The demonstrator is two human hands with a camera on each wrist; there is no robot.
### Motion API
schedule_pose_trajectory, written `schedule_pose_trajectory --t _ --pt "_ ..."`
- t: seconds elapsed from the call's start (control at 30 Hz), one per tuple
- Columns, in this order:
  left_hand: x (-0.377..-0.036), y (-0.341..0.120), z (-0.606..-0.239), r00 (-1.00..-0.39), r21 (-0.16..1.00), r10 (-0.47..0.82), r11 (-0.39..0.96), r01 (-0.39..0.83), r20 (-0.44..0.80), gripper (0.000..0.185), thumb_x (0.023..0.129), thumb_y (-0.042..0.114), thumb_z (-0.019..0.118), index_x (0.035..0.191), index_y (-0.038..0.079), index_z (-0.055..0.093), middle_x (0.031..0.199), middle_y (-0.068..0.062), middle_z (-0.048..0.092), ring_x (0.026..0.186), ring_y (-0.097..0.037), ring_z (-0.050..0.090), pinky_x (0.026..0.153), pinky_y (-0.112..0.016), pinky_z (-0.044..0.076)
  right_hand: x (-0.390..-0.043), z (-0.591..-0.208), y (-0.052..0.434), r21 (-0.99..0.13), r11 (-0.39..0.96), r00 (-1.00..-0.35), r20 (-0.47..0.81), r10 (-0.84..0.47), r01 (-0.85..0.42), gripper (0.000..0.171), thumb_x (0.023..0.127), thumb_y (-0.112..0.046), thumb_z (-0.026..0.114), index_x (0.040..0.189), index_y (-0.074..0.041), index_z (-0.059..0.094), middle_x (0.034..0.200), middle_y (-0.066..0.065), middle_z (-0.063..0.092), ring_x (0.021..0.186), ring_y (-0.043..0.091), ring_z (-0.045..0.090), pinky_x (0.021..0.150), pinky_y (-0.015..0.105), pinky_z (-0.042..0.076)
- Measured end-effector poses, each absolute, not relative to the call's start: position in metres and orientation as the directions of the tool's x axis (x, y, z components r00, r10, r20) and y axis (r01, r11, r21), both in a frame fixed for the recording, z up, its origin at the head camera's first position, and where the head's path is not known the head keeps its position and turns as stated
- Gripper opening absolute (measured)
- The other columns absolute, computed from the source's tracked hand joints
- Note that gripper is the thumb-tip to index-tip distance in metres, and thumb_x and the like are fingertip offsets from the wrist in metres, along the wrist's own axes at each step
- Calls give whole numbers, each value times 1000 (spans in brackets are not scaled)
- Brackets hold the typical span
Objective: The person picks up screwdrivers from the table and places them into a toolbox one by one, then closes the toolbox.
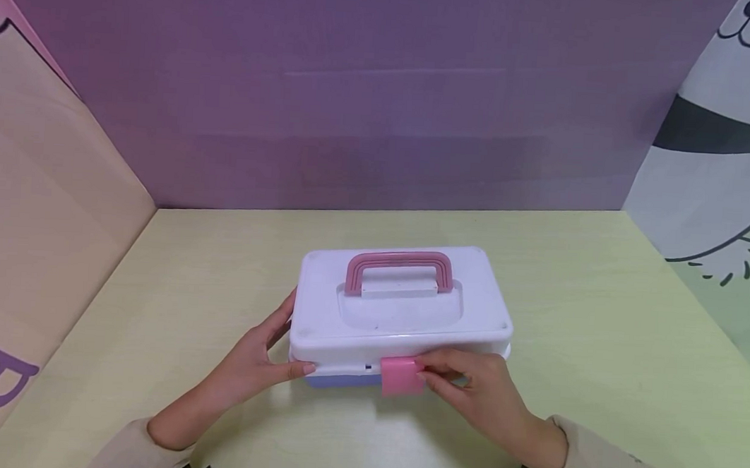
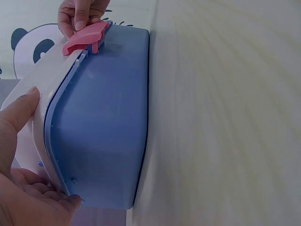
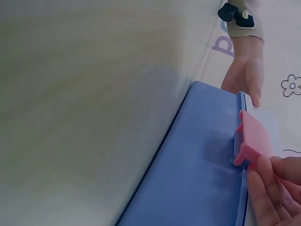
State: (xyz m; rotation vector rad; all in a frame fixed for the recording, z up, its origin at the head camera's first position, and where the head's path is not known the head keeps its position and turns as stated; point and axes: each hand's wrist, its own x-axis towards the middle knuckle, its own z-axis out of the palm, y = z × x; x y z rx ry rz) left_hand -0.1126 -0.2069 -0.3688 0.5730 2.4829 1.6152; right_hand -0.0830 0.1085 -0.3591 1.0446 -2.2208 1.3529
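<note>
White-lidded blue plastic storage box stood mid-desk near the front edge, right hand pinched its pink plastic latch, left hand spread, apparently steadying the box's left end.

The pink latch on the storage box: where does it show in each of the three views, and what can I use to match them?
Head: pink latch sits low centre, on the box's front edge, at the right hand's fingertips.
Left wrist: latch at top left, on the lid seam.
Right wrist: latch at right, above the fingers.
Shared landmark: the blue base of the box, directly beside the latch in all three.
</note>
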Motion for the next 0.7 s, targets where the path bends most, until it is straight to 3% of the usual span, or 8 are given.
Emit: schedule_pose_trajectory --t 0.47,0.7 --pt "-112 -206 -367 -917 900 383 353 255 109 100 76 16 80 152 19 15 155 -14 20 135 -41 30 106 -58 26 -82 -358 108 -629 363 -721 531 -445 -687 22 73 7 74 91 -6 72 81 2 71 67 0 60 57 13 51" --pt "-111 -205 -366 -918 903 381 349 252 109 99 76 15 79 152 17 15 155 -15 20 135 -42 30 106 -59 25 -83 -357 107 -563 407 -693 542 -476 -720 22 72 6 76 90 -7 71 77 -3 68 65 -2 56 58 9 48"
